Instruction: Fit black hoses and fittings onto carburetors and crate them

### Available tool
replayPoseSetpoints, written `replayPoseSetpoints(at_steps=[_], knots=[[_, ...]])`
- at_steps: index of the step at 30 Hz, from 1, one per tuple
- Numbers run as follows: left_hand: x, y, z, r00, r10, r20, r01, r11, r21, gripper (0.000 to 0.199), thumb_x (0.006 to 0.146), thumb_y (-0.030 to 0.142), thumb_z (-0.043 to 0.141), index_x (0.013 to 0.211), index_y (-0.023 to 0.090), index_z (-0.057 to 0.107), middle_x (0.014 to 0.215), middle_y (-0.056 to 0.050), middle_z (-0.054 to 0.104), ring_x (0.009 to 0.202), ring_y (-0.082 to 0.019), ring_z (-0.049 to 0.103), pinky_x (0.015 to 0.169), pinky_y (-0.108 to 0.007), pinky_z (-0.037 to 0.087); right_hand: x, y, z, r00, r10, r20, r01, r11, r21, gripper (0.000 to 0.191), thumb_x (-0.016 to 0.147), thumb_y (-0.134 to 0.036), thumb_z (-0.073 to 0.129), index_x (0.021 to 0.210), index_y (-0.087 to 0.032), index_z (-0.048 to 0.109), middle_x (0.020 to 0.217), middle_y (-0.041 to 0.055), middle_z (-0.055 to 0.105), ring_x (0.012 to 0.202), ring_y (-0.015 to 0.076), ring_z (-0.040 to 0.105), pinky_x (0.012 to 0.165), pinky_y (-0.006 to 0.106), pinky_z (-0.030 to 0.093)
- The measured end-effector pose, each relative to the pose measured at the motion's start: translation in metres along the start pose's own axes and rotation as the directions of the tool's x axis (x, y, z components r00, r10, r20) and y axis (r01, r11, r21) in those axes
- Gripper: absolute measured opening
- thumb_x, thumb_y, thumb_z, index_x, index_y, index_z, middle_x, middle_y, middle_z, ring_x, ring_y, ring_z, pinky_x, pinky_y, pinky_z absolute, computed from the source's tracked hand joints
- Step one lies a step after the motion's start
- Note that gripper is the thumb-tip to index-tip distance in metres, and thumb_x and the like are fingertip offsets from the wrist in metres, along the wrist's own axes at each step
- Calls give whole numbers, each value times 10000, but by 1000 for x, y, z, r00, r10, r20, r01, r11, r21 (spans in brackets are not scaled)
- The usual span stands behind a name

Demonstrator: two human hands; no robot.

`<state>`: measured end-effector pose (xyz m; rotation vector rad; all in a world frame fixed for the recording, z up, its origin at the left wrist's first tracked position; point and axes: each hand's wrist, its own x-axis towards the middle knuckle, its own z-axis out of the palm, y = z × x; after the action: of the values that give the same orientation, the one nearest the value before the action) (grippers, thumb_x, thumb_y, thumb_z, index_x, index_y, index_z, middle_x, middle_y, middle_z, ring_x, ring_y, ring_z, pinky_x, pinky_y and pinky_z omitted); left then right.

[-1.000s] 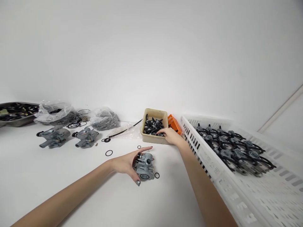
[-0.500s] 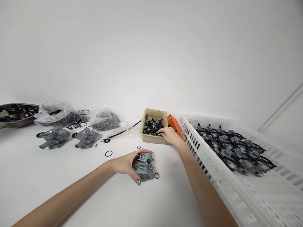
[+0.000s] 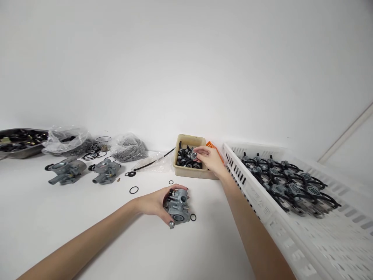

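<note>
Carburetor gripped in left hand, bore facing down; right hand pinches fitting.

Setting: a small-parts assembly workshop, most likely, though the plain white wall gives little further evidence. Left of the left hand, two die-cast carburetors rest on a white counter, beside loose black O-rings. Farther left lie clear plastic bags of small parts and a steel tray of black parts. At the right hand, a beige plastic tub holds black fittings. Right of that hand, a white perforated plastic crate holds rows of near-identical metal-bodied parts with black hoses, as in batch work.
</note>
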<state>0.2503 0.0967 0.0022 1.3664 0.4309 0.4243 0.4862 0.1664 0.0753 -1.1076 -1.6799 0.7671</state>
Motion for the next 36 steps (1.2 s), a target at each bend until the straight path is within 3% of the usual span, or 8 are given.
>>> replayPoseSetpoints(at_steps=[3, 6, 9, 19, 22, 26, 29, 36], knots=[[0, 0, 0, 1000, 4, -5, -4, 1000, 10, 954, 499, 133, 909, 1314, 266, 430, 1420, -178, 454, 1197, -333, 565, 909, -447, 503, -4, -10, 2, 994, 108, -7, -102, 957, 270, 221, 825, -136, 545, 1013, -175, 653, 1128, 82, 699, 764, 151, 736, 780, 316, 613], [0, 0, 0, 1000, 9, -6, -9, 1000, 11, 949, 504, 134, 907, 1313, 268, 429, 1429, -177, 447, 1176, -321, 580, 896, -436, 511, -6, -17, 1, 980, 188, 59, -188, 806, 561, 199, 785, -122, 614, 964, -170, 686, 1044, 58, 717, 811, 149, 731, 886, 309, 579], [0, 1, 1, 1000, -1, -19, 2, 1000, 25, 952, 493, 130, 909, 1305, 266, 432, 1415, -176, 460, 1171, -313, 579, 898, -434, 508, -7, -23, -1, 982, 164, 91, -183, 723, 666, 196, 772, -132, 643, 955, -167, 705, 913, 41, 731, 847, 153, 722, 948, 310, 540], [0, 4, 3, 999, -19, -28, 19, 1000, 21, 969, 490, 140, 911, 1313, 276, 417, 1385, -178, 475, 1180, -328, 565, 880, -439, 508, -12, -40, 1, 988, 19, 155, -127, 682, 721, 380, 630, -91, 765, 979, -234, 722, 1088, -4, 717, 914, 107, 671, 908, 221, 502], [-1, 6, 3, 999, -35, -16, 36, 999, 4, 1052, 440, 107, 920, 1332, 298, 398, 1405, -159, 449, 1211, -336, 543, 922, -455, 485, -14, -43, 2, 987, -10, 162, -112, 680, 725, 395, 626, -109, 794, 994, -241, 732, 1054, 2, 733, 938, 118, 669, 877, 210, 503], [-2, 7, 3, 998, -53, 28, 54, 998, -27, 1182, 377, 70, 928, 1374, 327, 347, 1370, -133, 491, 1228, -336, 535, 970, -472, 452, -13, -45, 1, 990, -18, 137, -86, 696, 713, 362, 659, -195, 806, 1009, -255, 736, 1038, 2, 739, 725, 82, 643, 737, 211, 506], [-2, 6, 2, 998, -54, 42, 55, 998, -27, 1217, 378, 63, 925, 1395, 344, 318, 1363, -134, 496, 1190, -332, 565, 938, -465, 474, -13, -46, 1, 998, 11, 68, -55, 711, 701, 321, 683, -282, 796, 995, -233, 736, 897, 20, 747, 724, 105, 625, 615, 210, 455], [-2, 4, 5, 998, -56, 1, 56, 998, 30, 1110, 462, 83, 898, 1388, 326, 335, 1320, -129, 524, 1160, -322, 580, 897, -447, 493, -13, -51, 3, 998, 44, 42, -60, 634, 771, 234, 714, -243, 743, 944, -221, 706, 767, 19, 712, 757, 116, 637, 643, 200, 463]])
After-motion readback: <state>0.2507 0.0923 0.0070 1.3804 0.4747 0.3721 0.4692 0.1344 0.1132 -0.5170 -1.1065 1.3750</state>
